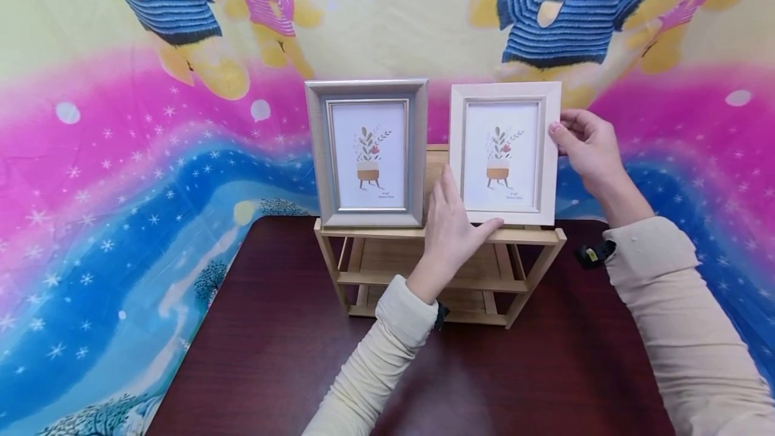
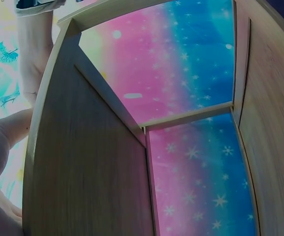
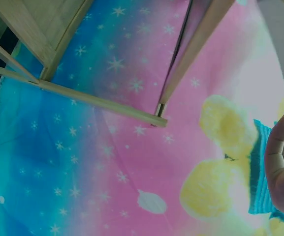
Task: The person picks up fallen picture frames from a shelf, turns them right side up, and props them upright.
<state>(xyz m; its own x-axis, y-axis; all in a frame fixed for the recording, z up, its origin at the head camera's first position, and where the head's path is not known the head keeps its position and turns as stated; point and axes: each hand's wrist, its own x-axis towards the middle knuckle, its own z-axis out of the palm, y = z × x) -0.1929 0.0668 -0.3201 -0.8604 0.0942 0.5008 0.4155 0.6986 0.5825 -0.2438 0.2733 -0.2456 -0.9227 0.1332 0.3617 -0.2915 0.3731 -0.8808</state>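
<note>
On the top shelf of a wooden rack [image 1: 387, 233], a cream-white picture frame [image 1: 507, 217] stands upright, holding a print of a potted plant. My right hand [image 1: 592, 148] pinches its right edge, thumb in front and the other fingers partly hidden behind. Against the lower left corner rests my left hand [image 1: 449, 233], fingers straight up along the side and thumb stretched under the bottom edge. A grey-silver picture frame [image 1: 369, 219] with the same print stands to the left, untouched. The right wrist view catches the right hand [image 3: 282, 177] at its edge.
The rack has lower slatted tiers [image 1: 424, 281] and stands on a dark red-brown table [image 1: 266, 342]. A colourful cloth [image 1: 151, 221] with bears and snowflakes hangs behind and beside it. In the left wrist view, the rack's wooden panels [image 2: 97, 157] fill much of the picture.
</note>
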